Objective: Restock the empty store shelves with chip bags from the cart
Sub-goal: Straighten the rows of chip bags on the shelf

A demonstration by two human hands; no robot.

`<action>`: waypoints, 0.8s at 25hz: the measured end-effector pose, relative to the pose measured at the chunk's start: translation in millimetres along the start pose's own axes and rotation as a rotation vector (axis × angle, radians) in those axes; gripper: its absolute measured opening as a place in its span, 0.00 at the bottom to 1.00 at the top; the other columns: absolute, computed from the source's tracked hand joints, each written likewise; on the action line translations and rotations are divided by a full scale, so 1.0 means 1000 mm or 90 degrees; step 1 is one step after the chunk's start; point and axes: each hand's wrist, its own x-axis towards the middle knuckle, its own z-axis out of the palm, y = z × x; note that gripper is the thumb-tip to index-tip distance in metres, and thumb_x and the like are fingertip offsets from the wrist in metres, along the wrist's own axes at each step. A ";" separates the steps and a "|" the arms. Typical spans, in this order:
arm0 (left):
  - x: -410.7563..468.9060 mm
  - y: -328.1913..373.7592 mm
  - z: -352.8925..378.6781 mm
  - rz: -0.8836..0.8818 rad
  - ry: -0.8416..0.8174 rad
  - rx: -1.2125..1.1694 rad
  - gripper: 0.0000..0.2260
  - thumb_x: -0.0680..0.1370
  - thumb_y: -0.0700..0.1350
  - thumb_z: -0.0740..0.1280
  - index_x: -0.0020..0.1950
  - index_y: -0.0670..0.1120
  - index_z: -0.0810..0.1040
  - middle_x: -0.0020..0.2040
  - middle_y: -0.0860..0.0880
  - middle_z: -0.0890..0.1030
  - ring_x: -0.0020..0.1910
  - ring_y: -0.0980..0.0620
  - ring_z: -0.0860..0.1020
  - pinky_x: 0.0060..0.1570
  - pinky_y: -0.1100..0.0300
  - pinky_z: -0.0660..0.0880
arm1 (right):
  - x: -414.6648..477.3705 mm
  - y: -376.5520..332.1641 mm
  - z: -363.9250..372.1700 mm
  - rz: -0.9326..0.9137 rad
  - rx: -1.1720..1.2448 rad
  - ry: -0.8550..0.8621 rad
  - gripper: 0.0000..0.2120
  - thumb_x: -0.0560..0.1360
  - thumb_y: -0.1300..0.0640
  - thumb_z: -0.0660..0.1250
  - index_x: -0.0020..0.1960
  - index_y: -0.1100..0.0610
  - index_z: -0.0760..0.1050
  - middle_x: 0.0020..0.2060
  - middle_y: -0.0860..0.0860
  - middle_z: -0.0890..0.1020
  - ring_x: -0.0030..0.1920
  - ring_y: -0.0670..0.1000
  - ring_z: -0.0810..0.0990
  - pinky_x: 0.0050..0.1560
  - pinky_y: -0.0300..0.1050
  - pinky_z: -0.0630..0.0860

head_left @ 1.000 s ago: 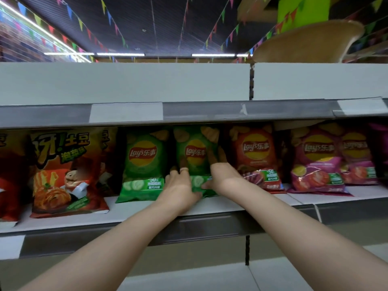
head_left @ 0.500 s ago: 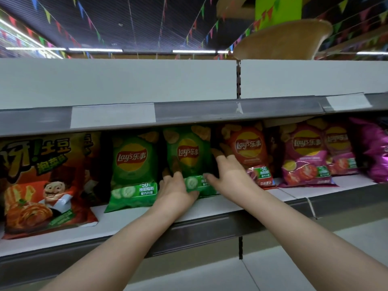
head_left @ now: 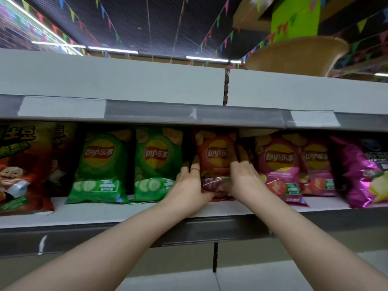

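Both hands have shifted right since half a second ago: they were on the second green chip bag (head_left: pixel 157 160) and are now on the red chip bag (head_left: pixel 216 152) next to it. The green one stands upright on the shelf (head_left: pixel 126 211), let go, so that slot looks done and the red bag is the one being squared up. The left hand (head_left: pixel 189 185) grips the red bag's lower left edge, with its fingers (head_left: pixel 195 164) curled back along the side and the thumb tucked under the crumpled bottom corner. The right hand (head_left: pixel 243 179) holds the right edge, thumb on the lower front. The red bag sits at the shelf front between the green bag and the pink chip bags (head_left: pixel 279 164), touching or nearly touching both. Hard to see: the fingertips of both hands disappear into the dark gap behind the bag, the bag's lower print is covered, its top is tucked under the upper shelf rail (head_left: pixel 189 114), and the cart is out of view, so remaining stock is unknown.
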 end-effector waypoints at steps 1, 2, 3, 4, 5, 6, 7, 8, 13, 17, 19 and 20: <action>0.007 0.007 0.006 -0.051 -0.025 -0.001 0.38 0.75 0.52 0.69 0.77 0.45 0.50 0.67 0.41 0.64 0.68 0.43 0.66 0.65 0.56 0.64 | 0.006 0.003 0.001 -0.019 -0.017 -0.018 0.23 0.75 0.55 0.68 0.67 0.59 0.67 0.61 0.58 0.71 0.62 0.58 0.71 0.52 0.48 0.72; 0.013 0.013 0.012 -0.091 -0.037 0.004 0.36 0.74 0.53 0.69 0.75 0.44 0.54 0.67 0.41 0.65 0.67 0.42 0.67 0.63 0.57 0.65 | 0.012 0.005 0.003 -0.046 -0.033 -0.032 0.20 0.75 0.56 0.67 0.65 0.59 0.69 0.61 0.58 0.73 0.61 0.59 0.73 0.50 0.47 0.72; 0.016 0.018 0.016 -0.120 -0.036 0.014 0.34 0.74 0.54 0.69 0.73 0.44 0.58 0.66 0.40 0.66 0.66 0.42 0.69 0.61 0.57 0.67 | 0.016 0.007 0.005 -0.077 -0.046 -0.041 0.19 0.76 0.59 0.65 0.65 0.60 0.70 0.60 0.59 0.74 0.60 0.59 0.74 0.49 0.46 0.72; 0.018 0.024 0.021 -0.141 -0.031 0.024 0.31 0.74 0.54 0.69 0.71 0.43 0.61 0.65 0.40 0.67 0.65 0.42 0.70 0.59 0.58 0.67 | 0.021 0.010 0.008 -0.112 -0.053 -0.045 0.18 0.76 0.61 0.63 0.66 0.60 0.69 0.61 0.60 0.74 0.60 0.60 0.74 0.48 0.47 0.72; 0.020 0.026 0.025 -0.156 -0.020 0.031 0.29 0.75 0.54 0.68 0.69 0.42 0.63 0.64 0.40 0.68 0.64 0.41 0.70 0.58 0.58 0.67 | 0.025 0.011 0.011 -0.147 -0.060 -0.042 0.18 0.77 0.63 0.61 0.66 0.61 0.69 0.61 0.60 0.74 0.60 0.61 0.74 0.48 0.47 0.71; 0.020 0.028 0.029 -0.170 -0.009 0.032 0.27 0.75 0.53 0.68 0.68 0.42 0.63 0.64 0.40 0.68 0.64 0.41 0.70 0.57 0.58 0.67 | 0.027 0.012 0.013 -0.179 -0.067 -0.034 0.17 0.77 0.64 0.60 0.65 0.61 0.69 0.61 0.60 0.74 0.59 0.61 0.75 0.48 0.47 0.71; 0.020 0.030 0.032 -0.185 0.003 0.027 0.26 0.76 0.52 0.67 0.68 0.41 0.63 0.64 0.40 0.67 0.64 0.41 0.70 0.57 0.58 0.67 | 0.027 0.014 0.015 -0.208 -0.073 -0.022 0.16 0.77 0.65 0.59 0.64 0.62 0.70 0.60 0.60 0.75 0.59 0.61 0.75 0.47 0.47 0.70; 0.019 0.032 0.034 -0.197 0.013 0.026 0.26 0.76 0.52 0.67 0.68 0.41 0.63 0.64 0.40 0.67 0.64 0.41 0.70 0.57 0.58 0.67 | 0.028 0.015 0.016 -0.232 -0.075 -0.012 0.15 0.77 0.66 0.58 0.63 0.63 0.70 0.60 0.60 0.75 0.59 0.60 0.75 0.47 0.47 0.70; 0.020 0.031 0.040 -0.229 0.040 0.052 0.27 0.76 0.49 0.68 0.70 0.42 0.62 0.64 0.40 0.68 0.64 0.41 0.70 0.58 0.56 0.67 | 0.027 0.024 0.018 -0.260 -0.006 -0.019 0.17 0.77 0.64 0.60 0.65 0.62 0.68 0.60 0.61 0.74 0.58 0.61 0.75 0.50 0.49 0.73; 0.014 0.032 0.043 -0.222 0.110 0.031 0.31 0.75 0.47 0.68 0.73 0.41 0.58 0.64 0.39 0.67 0.64 0.40 0.69 0.61 0.53 0.67 | 0.009 0.049 0.008 -0.300 0.103 0.071 0.21 0.78 0.54 0.62 0.68 0.58 0.63 0.62 0.59 0.69 0.60 0.60 0.71 0.51 0.50 0.72; 0.007 0.039 0.046 -0.140 0.180 0.092 0.31 0.76 0.46 0.67 0.74 0.40 0.57 0.64 0.38 0.65 0.66 0.39 0.65 0.63 0.52 0.65 | 0.001 0.071 0.003 -0.321 0.150 0.263 0.23 0.76 0.54 0.64 0.68 0.60 0.66 0.60 0.61 0.70 0.57 0.62 0.74 0.53 0.51 0.74; 0.002 0.046 0.046 -0.087 0.206 0.108 0.30 0.77 0.46 0.66 0.74 0.40 0.56 0.66 0.38 0.63 0.68 0.40 0.63 0.65 0.52 0.63 | -0.001 0.083 0.002 -0.305 0.154 0.362 0.22 0.73 0.56 0.67 0.64 0.63 0.70 0.56 0.63 0.73 0.52 0.63 0.76 0.50 0.51 0.75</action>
